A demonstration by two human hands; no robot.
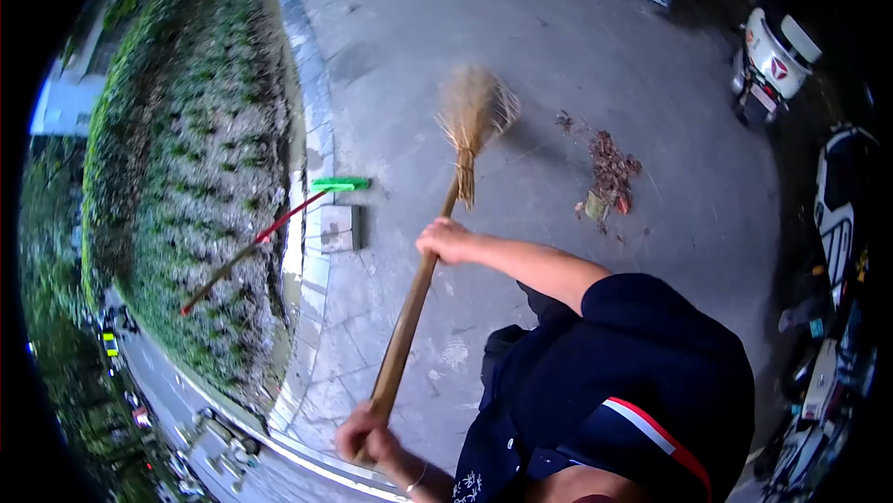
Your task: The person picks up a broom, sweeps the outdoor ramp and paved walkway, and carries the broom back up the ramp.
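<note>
My right hand is wrapped round the wooden handle of a straw broom, below its bound bristles. Higher up, near the handle's end, my left hand is closed on the same handle and wears a bracelet. The broom's bristle head is blurred by motion above the grey pavement; whether it touches the ground I cannot tell. To the right of the bristles lies a small heap of dry brown leaves and litter, apart from the broom.
A long-handled tool with a green head extends over the planted bed, by a grey block at the kerb. Parked scooters line the right side. A road with vehicles runs at lower left.
</note>
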